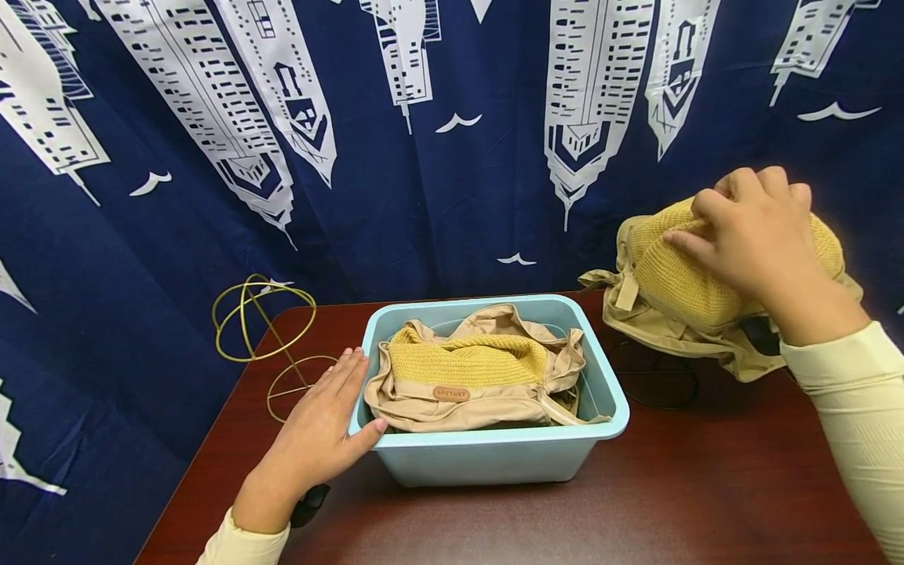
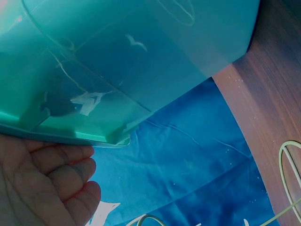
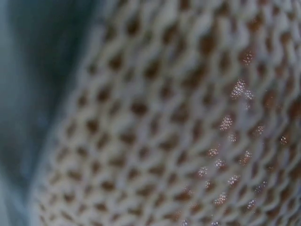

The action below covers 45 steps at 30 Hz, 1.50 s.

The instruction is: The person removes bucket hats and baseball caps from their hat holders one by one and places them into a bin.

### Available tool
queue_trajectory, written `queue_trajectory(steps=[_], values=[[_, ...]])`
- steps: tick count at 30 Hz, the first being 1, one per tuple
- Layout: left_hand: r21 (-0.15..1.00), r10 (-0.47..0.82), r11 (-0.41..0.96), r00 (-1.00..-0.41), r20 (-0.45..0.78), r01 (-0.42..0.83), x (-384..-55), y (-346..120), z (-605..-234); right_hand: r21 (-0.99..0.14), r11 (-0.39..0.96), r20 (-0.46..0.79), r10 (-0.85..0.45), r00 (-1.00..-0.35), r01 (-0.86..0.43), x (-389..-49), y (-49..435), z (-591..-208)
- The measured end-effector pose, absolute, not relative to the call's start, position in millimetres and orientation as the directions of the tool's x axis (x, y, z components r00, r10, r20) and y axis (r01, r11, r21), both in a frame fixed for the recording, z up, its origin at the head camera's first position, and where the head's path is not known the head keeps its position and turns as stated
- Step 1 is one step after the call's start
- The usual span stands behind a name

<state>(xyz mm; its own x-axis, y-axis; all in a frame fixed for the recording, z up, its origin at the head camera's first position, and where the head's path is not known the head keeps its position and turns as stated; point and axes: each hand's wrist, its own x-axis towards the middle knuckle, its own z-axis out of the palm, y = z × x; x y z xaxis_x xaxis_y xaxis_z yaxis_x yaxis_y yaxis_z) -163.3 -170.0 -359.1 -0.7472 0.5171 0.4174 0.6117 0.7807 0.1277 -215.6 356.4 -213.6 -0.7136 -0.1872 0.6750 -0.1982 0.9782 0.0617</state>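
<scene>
At the right in the head view, my right hand (image 1: 759,235) grips the crown of a sun hat (image 1: 678,275), yellow knit with a tan cloth brim and a dangling tie. Its mesh (image 3: 155,122) fills most of the right wrist view, very close. My left hand (image 1: 318,424) rests along the left rim of a light blue plastic bin (image 1: 487,463), its fingers extended and the thumb at the near corner. In the left wrist view the fingers (image 2: 70,174) touch under the rim. Inside the bin lies a second yellow and tan hat (image 1: 466,365) with a brown label.
A gold wire stand (image 1: 264,318) with round loops stands left of the bin on the dark red table (image 1: 678,494). Below the raised hat, a dark wire ring (image 1: 667,392) shows on the tabletop. Behind hangs a navy curtain (image 1: 452,196) printed with white buildings.
</scene>
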Motion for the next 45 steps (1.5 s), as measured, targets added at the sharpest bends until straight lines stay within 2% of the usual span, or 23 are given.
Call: queue_trajectory(steps=[9, 12, 15, 23, 30, 34, 37, 45], values=[[0.132, 0.519, 0.776, -0.744, 0.420, 0.616, -163.4, -171.5, -358.0, 0.143, 0.926, 0.825, -0.306, -0.475, -0.349, -198.4, 328.3, -186.3], [0.133, 0.521, 0.774, -0.742, 0.422, 0.619, -163.2, -171.2, -358.5, 0.165, 0.907, 0.846, -0.333, -0.417, -0.388, -193.9, 314.7, -179.0], [0.135, 0.519, 0.776, -0.746, 0.418, 0.616, -163.0, -171.1, -359.4, 0.161, 0.896, 0.859, -0.334, -0.388, -0.415, -190.9, 300.1, -173.5], [0.133, 0.517, 0.780, -0.750, 0.413, 0.611, -163.3, -170.7, -359.0, 0.149, 0.846, 0.854, -0.371, -0.366, -0.512, -188.0, 264.5, -166.5], [0.128, 0.522, 0.774, -0.739, 0.426, 0.621, -164.3, -170.1, -359.5, 0.226, 0.726, 0.826, -0.496, -0.267, -0.650, -189.1, 212.0, -172.4], [0.137, 0.522, 0.769, -0.738, 0.428, 0.624, -164.4, -170.9, -360.1, 0.269, 0.658, 0.777, -0.580, -0.245, -0.703, -190.1, 183.4, -176.7], [0.141, 0.521, 0.768, -0.737, 0.430, 0.625, -164.3, -171.6, -360.4, 0.262, 0.616, 0.763, -0.603, -0.231, -0.743, -191.9, 167.3, -180.9], [0.135, 0.518, 0.774, -0.741, 0.427, 0.619, -164.7, -172.5, -359.9, 0.149, 0.569, 0.718, -0.624, -0.307, -0.808, -194.4, 137.4, -206.1]])
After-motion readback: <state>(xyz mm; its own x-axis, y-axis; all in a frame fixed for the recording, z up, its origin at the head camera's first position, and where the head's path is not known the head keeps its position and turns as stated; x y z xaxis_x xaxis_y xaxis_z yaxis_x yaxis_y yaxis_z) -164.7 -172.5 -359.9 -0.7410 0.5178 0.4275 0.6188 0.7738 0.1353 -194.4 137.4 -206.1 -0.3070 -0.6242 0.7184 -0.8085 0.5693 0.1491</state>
